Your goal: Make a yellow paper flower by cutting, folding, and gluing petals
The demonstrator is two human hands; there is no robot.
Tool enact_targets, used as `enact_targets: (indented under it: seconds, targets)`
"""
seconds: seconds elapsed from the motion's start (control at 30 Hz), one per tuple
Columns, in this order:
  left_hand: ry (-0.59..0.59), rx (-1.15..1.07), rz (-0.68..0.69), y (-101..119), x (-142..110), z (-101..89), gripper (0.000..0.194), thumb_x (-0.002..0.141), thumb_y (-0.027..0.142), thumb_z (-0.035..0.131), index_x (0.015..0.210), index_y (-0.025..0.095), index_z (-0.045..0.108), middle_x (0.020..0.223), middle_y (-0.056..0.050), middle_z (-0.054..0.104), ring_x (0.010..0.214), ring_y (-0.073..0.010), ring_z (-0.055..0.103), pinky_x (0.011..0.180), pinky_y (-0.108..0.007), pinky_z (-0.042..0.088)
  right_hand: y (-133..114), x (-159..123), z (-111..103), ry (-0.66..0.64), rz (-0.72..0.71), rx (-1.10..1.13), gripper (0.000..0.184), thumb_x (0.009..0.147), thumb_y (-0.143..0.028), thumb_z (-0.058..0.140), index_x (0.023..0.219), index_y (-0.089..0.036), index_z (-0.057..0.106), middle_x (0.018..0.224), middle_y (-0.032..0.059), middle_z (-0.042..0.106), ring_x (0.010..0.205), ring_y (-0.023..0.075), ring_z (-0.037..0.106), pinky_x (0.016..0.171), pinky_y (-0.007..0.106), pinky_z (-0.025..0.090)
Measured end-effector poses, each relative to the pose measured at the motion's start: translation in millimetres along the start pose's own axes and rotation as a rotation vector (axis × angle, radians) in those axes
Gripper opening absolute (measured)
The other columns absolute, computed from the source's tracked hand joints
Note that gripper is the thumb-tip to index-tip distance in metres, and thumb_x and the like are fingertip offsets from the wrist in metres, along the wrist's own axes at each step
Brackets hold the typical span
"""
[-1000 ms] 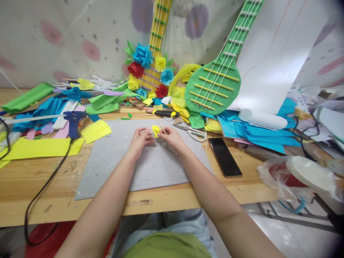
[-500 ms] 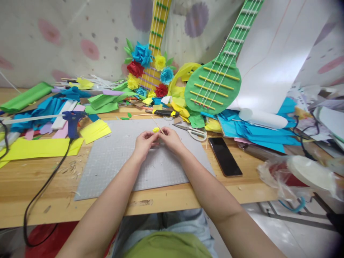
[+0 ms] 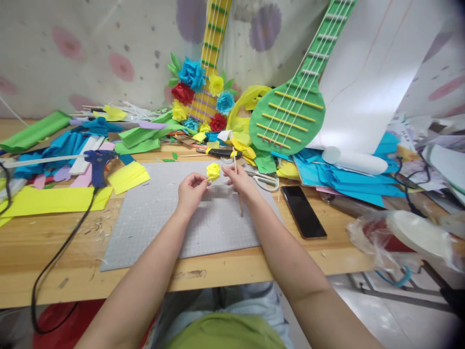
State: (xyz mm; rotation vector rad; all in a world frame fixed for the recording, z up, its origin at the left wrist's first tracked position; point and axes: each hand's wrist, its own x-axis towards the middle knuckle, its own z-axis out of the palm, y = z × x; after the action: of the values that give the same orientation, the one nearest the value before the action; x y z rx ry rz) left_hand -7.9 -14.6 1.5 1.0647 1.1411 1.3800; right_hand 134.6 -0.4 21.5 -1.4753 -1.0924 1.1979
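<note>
Well to the left of both hands, a blue glue gun [image 3: 99,169] is lying with its dark cord trailing toward the near edge of the tabletop [image 3: 192,274]; a sleeve or elbow catching that cord could drag the gun. The left hand [image 3: 192,191] is pinching the narrow base of a yellow paper flower [image 3: 213,171] between thumb and fingertips, so the flower is standing just off those fingertips, in the gap between the hands. Too loose a pinch could be letting its folds unwind; too hard a squeeze could be crushing them. The right hand [image 3: 240,183] is grasping a thin wooden stick [image 3: 240,206], its fingertips spreading just beside the flower; a leftward swing could be snagging the petals on the stick. Scissors [image 3: 267,182] are resting just beyond the right hand, where a backward drift of the knuckles could be knocking them.

As for materials, folded yellow paper [image 3: 130,178] is lying flat and soft-looking left of the left hand. The flower is showing a rounded, crumpled head above a twisted base. Beneath the hands, a grey gridded mat [image 3: 152,232] is spreading thin and flat, while the stick is looking straight, slim and pale.
</note>
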Motion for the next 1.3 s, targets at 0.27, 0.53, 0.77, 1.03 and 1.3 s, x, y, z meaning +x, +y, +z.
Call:
enact_targets:
  seconds: [0.27, 0.53, 0.77, 1.03, 1.3]
  targets:
    - [-0.076, -0.008, -0.035, 3, -3, 1.0, 0.018, 0.058, 0.027, 0.066, 0.065, 0.015, 0.054, 0.063, 0.001, 0.055, 0.061, -0.0115, 0.056, 0.055, -0.027, 0.051, -1, -6, 11, -0.217, 0.183, 0.260, 0.036, 0.061, -0.038, 0.068, 0.082, -0.020, 0.045, 0.076, 0.0005, 0.057, 0.055, 0.0078, 0.054, 0.035, 0.014, 0.010]
    - [-0.036, -0.189, -0.303, 6, 0, -1.2, 0.014, 0.063, 0.021, 0.062, 0.067, 0.012, 0.053, 0.069, -0.002, 0.060, 0.062, -0.0103, 0.059, 0.060, -0.027, 0.053, -2, -5, 9, -0.199, 0.179, 0.293, 0.029, 0.063, -0.030, 0.065, 0.080, -0.020, 0.043, 0.073, 0.0001, 0.057, 0.055, 0.0080, 0.055, 0.032, 0.013, 0.012]
    - [-0.122, -0.214, -0.460, 14, -4, -1.6, 0.012, 0.068, 0.019, 0.059, 0.074, 0.009, 0.062, 0.069, -0.006, 0.062, 0.058, -0.0091, 0.058, 0.059, -0.023, 0.052, 0, -4, 7, -0.203, 0.096, 0.318, 0.036, 0.059, -0.030, 0.065, 0.088, -0.022, 0.046, 0.079, 0.0005, 0.059, 0.063, 0.0108, 0.059, 0.034, 0.014, 0.011]
    - [-0.082, -0.244, -0.458, 16, -5, -1.8, 0.012, 0.065, 0.017, 0.065, 0.075, 0.010, 0.065, 0.074, -0.004, 0.063, 0.058, -0.0071, 0.057, 0.055, -0.020, 0.051, 1, -3, 7, -0.176, 0.022, 0.294, 0.044, 0.053, -0.030, 0.065, 0.092, -0.022, 0.048, 0.086, -0.0002, 0.060, 0.065, 0.0097, 0.055, 0.037, 0.015, 0.013]
    - [-0.041, -0.184, -0.417, 14, -6, 0.5, 0.018, 0.067, 0.021, 0.063, 0.081, 0.011, 0.065, 0.074, -0.004, 0.063, 0.056, -0.0082, 0.057, 0.047, -0.020, 0.051, 2, -3, 8, -0.174, -0.009, 0.317, 0.045, 0.053, -0.029, 0.064, 0.094, -0.022, 0.048, 0.089, -0.0008, 0.060, 0.066, 0.0093, 0.053, 0.037, 0.016, 0.013]
